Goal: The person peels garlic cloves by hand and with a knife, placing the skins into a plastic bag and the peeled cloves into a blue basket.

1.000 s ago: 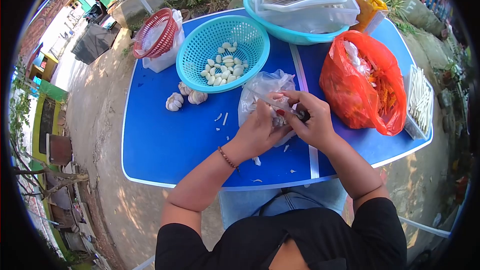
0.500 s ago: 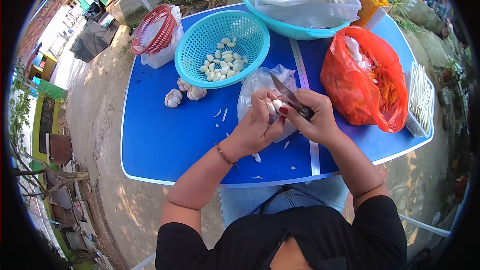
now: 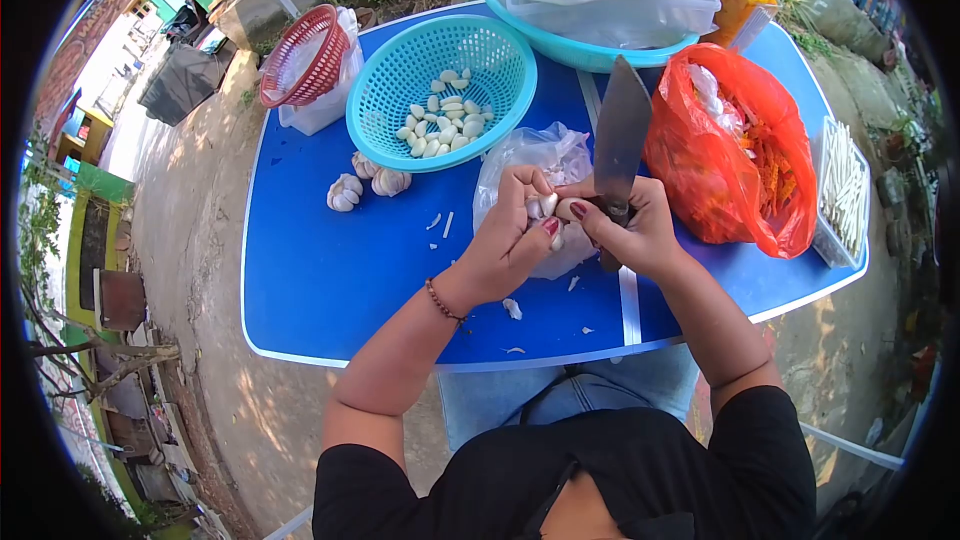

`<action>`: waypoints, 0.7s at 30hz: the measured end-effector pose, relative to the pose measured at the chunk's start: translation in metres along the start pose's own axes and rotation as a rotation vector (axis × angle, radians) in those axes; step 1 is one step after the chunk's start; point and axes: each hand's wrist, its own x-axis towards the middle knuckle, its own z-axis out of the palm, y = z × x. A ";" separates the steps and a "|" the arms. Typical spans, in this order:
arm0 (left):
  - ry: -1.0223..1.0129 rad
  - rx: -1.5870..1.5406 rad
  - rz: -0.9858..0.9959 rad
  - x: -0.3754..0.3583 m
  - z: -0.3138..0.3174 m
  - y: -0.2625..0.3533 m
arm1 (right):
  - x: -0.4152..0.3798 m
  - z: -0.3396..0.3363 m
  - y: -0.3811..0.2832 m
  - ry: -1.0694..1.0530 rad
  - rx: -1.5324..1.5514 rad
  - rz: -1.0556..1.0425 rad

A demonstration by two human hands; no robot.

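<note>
White garlic cloves (image 3: 545, 206) are pinched in my left hand (image 3: 507, 240), over a clear plastic bag (image 3: 493, 172) on the blue table. My right hand (image 3: 640, 230) grips a knife (image 3: 620, 130) by its dark handle, the broad blade pointing up and away from me. Its thumb and forefinger also touch the garlic. Peeled cloves lie in a turquoise colander (image 3: 370, 105) beyond my left hand. Several whole garlic bulbs (image 3: 346, 193) rest to the left, near the colander. Bits of garlic skin (image 3: 512, 308) are scattered on the tabletop.
An orange plastic bag (image 3: 700, 210) with reddish-orange contents stands at right, beside a box of white sticks (image 3: 843, 195). A turquoise basin (image 3: 560, 52) holding a clear plastic container (image 3: 650, 18) is at the back. A red basket (image 3: 325, 70) stands at the back left of the blue table (image 3: 330, 310).
The knife blade has swung from pointing left across the garlic to pointing upward, clear of it. My right fingertips now touch the cloves, and my left thumb has shifted.
</note>
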 end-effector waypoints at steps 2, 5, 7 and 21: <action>0.026 0.014 0.003 -0.001 -0.003 0.001 | 0.000 0.001 0.000 0.014 0.043 0.030; 0.065 0.383 0.140 0.000 -0.005 0.009 | 0.003 0.003 0.010 0.085 -0.004 -0.040; 0.110 0.613 0.213 0.003 -0.007 0.011 | 0.007 0.004 0.019 0.139 -0.137 -0.148; 0.238 0.775 0.446 0.007 -0.007 0.006 | 0.008 0.010 0.015 0.170 -0.313 -0.268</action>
